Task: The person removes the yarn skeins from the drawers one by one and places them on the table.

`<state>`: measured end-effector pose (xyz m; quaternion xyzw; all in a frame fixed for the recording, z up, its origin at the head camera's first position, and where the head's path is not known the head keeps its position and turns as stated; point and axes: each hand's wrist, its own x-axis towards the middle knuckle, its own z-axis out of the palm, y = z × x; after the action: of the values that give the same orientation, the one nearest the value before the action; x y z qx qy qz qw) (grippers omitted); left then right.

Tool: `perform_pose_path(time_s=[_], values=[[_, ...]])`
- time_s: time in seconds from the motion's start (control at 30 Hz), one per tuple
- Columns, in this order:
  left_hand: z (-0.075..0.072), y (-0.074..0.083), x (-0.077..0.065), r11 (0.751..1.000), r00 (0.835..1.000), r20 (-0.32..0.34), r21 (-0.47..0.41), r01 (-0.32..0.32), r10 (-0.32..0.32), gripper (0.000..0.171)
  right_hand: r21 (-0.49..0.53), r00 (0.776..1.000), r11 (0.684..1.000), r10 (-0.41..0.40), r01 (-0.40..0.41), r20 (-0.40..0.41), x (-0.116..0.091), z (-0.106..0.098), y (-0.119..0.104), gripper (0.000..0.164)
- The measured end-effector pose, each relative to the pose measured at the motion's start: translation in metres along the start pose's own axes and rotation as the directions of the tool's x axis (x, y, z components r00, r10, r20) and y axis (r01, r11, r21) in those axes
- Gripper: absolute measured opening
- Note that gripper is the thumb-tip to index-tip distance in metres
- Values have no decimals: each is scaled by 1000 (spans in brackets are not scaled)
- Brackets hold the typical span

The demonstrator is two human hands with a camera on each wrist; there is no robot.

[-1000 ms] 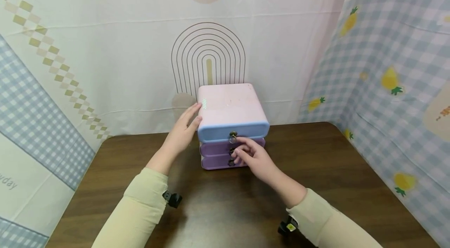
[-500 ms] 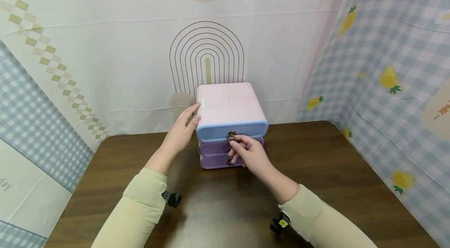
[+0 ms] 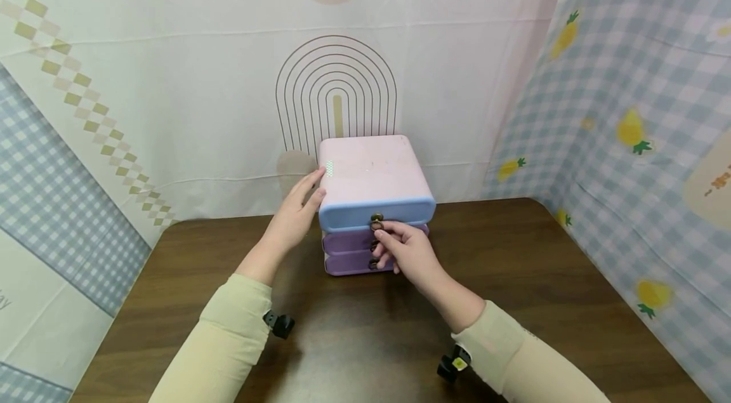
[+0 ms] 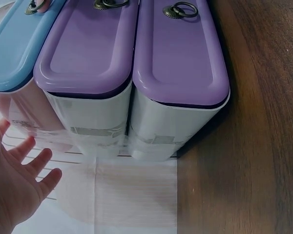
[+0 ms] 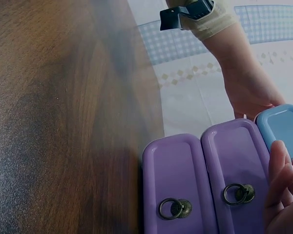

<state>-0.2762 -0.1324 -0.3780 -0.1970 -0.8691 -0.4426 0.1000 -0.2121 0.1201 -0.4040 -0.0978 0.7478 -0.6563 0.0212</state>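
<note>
A stacked drawer box [image 3: 371, 165] with a pale pink top stands at the back of the table. Its top drawer [image 3: 342, 218] has a blue front; below are two purple drawers [image 3: 345, 263]. My right hand [image 3: 415, 254] pinches the ring pull [image 3: 376, 225] of the blue drawer between thumb and forefinger, its other fingers bent beneath. Against the box's upper left side rests my left hand [image 3: 290, 219], fingers extended; the left wrist view shows them spread beside the pink casing. All three drawers sit closed. Round brass ring pulls [image 5: 171, 208] hang on both purple fronts.
The dark wooden table [image 3: 354, 339] stretches in front of and to both sides of the box. A patterned white cloth [image 3: 228, 105] hangs right behind it. On the right hangs a blue checked cloth [image 3: 605, 155] with pineapple prints.
My right hand has shifted slightly left, and its thumb and forefinger have come together on the blue drawer's ring pull. My left hand stays against the box's side.
</note>
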Motion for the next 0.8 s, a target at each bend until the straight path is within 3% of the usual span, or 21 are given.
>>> perform_pose_path(time_s=[0.4,0.8], values=[[1,0,0,1000,1000,3,-24,-1,1,55,46,999,999,17,-16,-33,-2,0,2,30],[1,-1,0,1000,1000,6,-24,8,-8,56,52,1000,998,28,-27,-9,-11,-1,1,31]])
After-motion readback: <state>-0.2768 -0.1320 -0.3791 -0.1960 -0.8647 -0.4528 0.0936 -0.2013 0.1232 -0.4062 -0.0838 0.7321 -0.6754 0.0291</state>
